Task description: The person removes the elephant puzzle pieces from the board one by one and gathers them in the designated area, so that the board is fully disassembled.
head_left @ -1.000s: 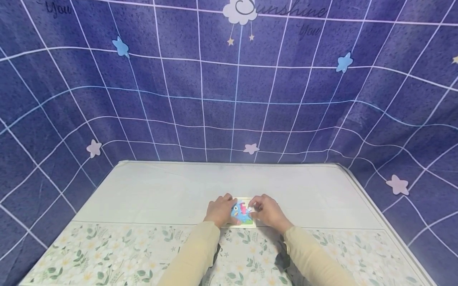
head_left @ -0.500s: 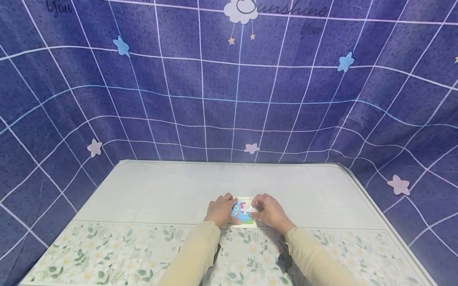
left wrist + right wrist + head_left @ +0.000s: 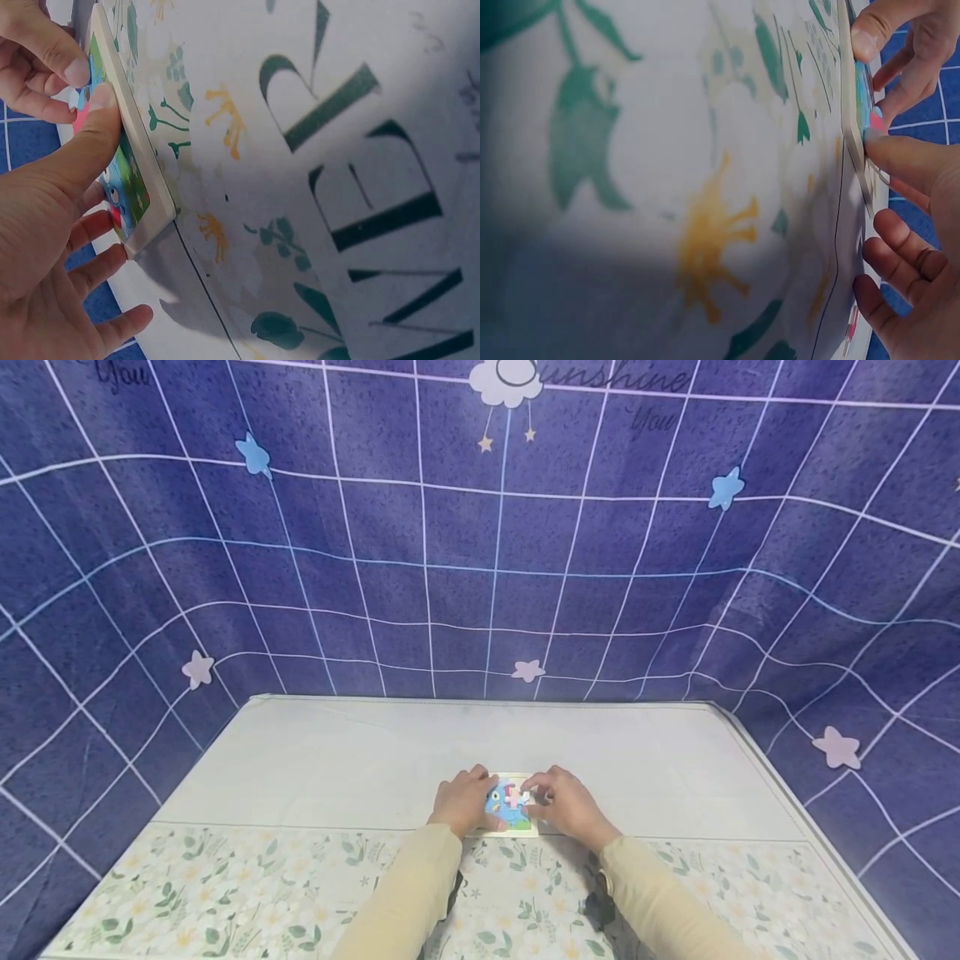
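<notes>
Even, bright light in the head view with bowed fisheye edges; both wrist views dim, shadowed and blurred.

right hand thumb presses the puzzle board.

Puzzle board: small, square, pale frame, lies flat on the table between both hands.
Picture: blue cartoon animal, green ground, pink parts.
Puzzle piece: small, pink-white, at the board's upper right part.
</notes>
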Action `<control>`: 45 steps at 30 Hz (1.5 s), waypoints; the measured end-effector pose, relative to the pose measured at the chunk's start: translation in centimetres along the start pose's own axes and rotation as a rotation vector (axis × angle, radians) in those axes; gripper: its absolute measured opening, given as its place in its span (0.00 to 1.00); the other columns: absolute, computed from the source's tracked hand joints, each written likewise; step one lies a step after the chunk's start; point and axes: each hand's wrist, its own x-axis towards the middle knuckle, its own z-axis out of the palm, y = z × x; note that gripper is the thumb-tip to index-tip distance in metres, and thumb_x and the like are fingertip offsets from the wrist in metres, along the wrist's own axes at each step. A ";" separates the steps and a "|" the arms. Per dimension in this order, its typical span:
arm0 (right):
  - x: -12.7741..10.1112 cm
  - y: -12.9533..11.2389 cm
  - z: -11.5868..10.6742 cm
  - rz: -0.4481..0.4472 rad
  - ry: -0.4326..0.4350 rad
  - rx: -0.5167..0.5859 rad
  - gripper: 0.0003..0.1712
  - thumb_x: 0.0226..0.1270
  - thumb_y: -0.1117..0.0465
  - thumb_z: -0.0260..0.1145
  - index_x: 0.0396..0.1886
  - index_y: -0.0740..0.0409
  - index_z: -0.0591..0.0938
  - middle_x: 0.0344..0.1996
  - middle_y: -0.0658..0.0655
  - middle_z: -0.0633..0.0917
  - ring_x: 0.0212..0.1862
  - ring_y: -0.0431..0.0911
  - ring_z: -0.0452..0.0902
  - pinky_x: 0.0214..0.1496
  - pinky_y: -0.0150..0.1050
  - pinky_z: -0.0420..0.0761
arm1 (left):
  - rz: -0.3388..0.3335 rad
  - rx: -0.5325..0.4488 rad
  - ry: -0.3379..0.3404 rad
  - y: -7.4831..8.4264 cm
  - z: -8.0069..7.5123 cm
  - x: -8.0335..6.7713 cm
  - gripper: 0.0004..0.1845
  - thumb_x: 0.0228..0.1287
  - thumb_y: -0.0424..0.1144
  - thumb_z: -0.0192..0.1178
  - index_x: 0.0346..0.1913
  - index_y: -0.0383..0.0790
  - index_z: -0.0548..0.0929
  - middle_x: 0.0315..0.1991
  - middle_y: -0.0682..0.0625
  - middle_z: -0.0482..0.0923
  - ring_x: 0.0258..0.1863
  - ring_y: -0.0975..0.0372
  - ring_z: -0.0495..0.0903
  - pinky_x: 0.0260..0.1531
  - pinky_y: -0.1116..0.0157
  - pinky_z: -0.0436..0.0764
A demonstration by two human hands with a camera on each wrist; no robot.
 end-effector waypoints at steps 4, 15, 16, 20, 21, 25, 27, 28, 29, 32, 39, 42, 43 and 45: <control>0.0 -0.1 0.0 -0.008 0.000 -0.002 0.15 0.52 0.64 0.80 0.40 0.50 0.87 0.32 0.51 0.79 0.35 0.45 0.75 0.40 0.43 0.80 | -0.002 -0.006 -0.001 0.0 0.0 0.1 0.43 0.50 0.56 0.76 0.70 0.43 0.77 0.64 0.49 0.74 0.59 0.52 0.76 0.57 0.49 0.79; 0.1 -0.4 -0.1 0.027 -0.013 -0.032 0.16 0.53 0.63 0.80 0.37 0.46 0.83 0.33 0.49 0.78 0.37 0.44 0.75 0.40 0.45 0.80 | -0.009 -0.016 0.000 0.2 0.0 0.0 0.43 0.50 0.54 0.77 0.70 0.43 0.77 0.63 0.49 0.74 0.58 0.53 0.76 0.57 0.49 0.79; 0.1 -0.4 -0.1 0.026 -0.012 -0.036 0.16 0.53 0.63 0.80 0.38 0.46 0.83 0.33 0.49 0.78 0.36 0.44 0.75 0.40 0.45 0.80 | -0.009 -0.015 0.001 0.2 0.0 0.0 0.43 0.50 0.54 0.77 0.70 0.43 0.77 0.63 0.49 0.75 0.58 0.53 0.76 0.57 0.49 0.79; -0.1 -0.4 -0.2 -0.018 -0.010 -0.052 0.17 0.54 0.63 0.80 0.42 0.48 0.85 0.33 0.51 0.79 0.36 0.45 0.76 0.39 0.45 0.80 | -0.012 -0.006 -0.002 0.2 0.1 0.0 0.43 0.50 0.55 0.77 0.70 0.44 0.77 0.63 0.50 0.74 0.58 0.53 0.76 0.57 0.49 0.79; -0.1 -0.4 -0.2 -0.028 -0.013 -0.056 0.17 0.54 0.63 0.79 0.43 0.48 0.86 0.33 0.51 0.79 0.35 0.45 0.76 0.39 0.44 0.80 | -0.013 -0.005 -0.003 0.2 0.1 0.0 0.43 0.50 0.55 0.77 0.70 0.44 0.76 0.63 0.50 0.74 0.59 0.53 0.76 0.57 0.49 0.79; -0.4 -0.5 -0.4 -0.042 -0.018 -0.067 0.15 0.56 0.62 0.79 0.44 0.49 0.88 0.34 0.51 0.79 0.36 0.45 0.76 0.39 0.44 0.81 | -0.011 0.004 0.003 0.2 -0.1 -0.1 0.43 0.51 0.55 0.77 0.70 0.43 0.76 0.63 0.50 0.74 0.58 0.53 0.76 0.56 0.50 0.80; -0.4 -0.5 -0.4 -0.029 -0.022 -0.075 0.14 0.57 0.61 0.78 0.44 0.50 0.89 0.34 0.51 0.79 0.36 0.44 0.77 0.40 0.44 0.81 | -0.007 0.006 0.007 0.3 -0.2 -0.1 0.43 0.51 0.55 0.77 0.70 0.43 0.77 0.62 0.50 0.75 0.57 0.54 0.76 0.55 0.50 0.80; -0.4 -0.4 -0.4 -0.024 -0.022 -0.079 0.14 0.57 0.61 0.78 0.44 0.50 0.89 0.35 0.50 0.80 0.37 0.45 0.77 0.41 0.44 0.82 | -0.004 0.008 0.010 0.3 -0.2 -0.2 0.43 0.50 0.55 0.77 0.69 0.43 0.77 0.62 0.50 0.75 0.57 0.54 0.76 0.55 0.50 0.81; -0.5 -0.4 -0.4 -0.022 -0.023 -0.084 0.14 0.57 0.60 0.78 0.45 0.50 0.89 0.35 0.50 0.79 0.37 0.45 0.78 0.41 0.44 0.82 | -0.003 0.009 0.010 0.3 -0.2 -0.2 0.43 0.51 0.55 0.77 0.69 0.43 0.77 0.62 0.50 0.75 0.57 0.54 0.76 0.55 0.50 0.81; -0.5 -0.3 -0.4 -0.002 -0.027 -0.095 0.14 0.57 0.59 0.79 0.44 0.50 0.88 0.35 0.49 0.79 0.38 0.44 0.77 0.42 0.44 0.82 | -0.003 0.004 0.010 0.3 -0.1 -0.2 0.43 0.51 0.55 0.76 0.70 0.43 0.77 0.63 0.50 0.75 0.58 0.54 0.76 0.56 0.50 0.81; -0.4 -0.1 -0.4 0.024 -0.018 -0.098 0.14 0.56 0.56 0.79 0.41 0.51 0.87 0.33 0.48 0.78 0.36 0.41 0.75 0.41 0.42 0.81 | -0.007 -0.002 0.011 0.1 0.2 0.0 0.43 0.50 0.56 0.76 0.69 0.43 0.77 0.63 0.50 0.75 0.58 0.54 0.76 0.56 0.50 0.80; -0.3 0.0 -0.4 0.006 -0.008 -0.111 0.14 0.56 0.56 0.80 0.41 0.51 0.87 0.33 0.48 0.78 0.34 0.41 0.74 0.39 0.41 0.80 | -0.003 0.002 0.017 -0.1 0.3 0.0 0.43 0.50 0.57 0.76 0.69 0.44 0.77 0.63 0.50 0.75 0.58 0.54 0.76 0.56 0.50 0.81; -0.3 0.1 -0.4 0.003 -0.003 -0.119 0.14 0.56 0.55 0.80 0.41 0.51 0.87 0.32 0.48 0.78 0.33 0.41 0.74 0.38 0.41 0.80 | -0.001 0.001 0.019 -0.1 0.3 -0.1 0.43 0.49 0.56 0.76 0.69 0.44 0.77 0.63 0.50 0.75 0.58 0.53 0.76 0.56 0.50 0.81; -0.3 0.2 -0.3 0.001 0.006 -0.131 0.14 0.55 0.54 0.80 0.40 0.51 0.87 0.32 0.48 0.78 0.33 0.40 0.73 0.38 0.41 0.80 | 0.004 -0.004 0.023 -0.2 0.3 -0.1 0.43 0.49 0.56 0.76 0.69 0.43 0.77 0.63 0.49 0.75 0.58 0.53 0.76 0.56 0.50 0.81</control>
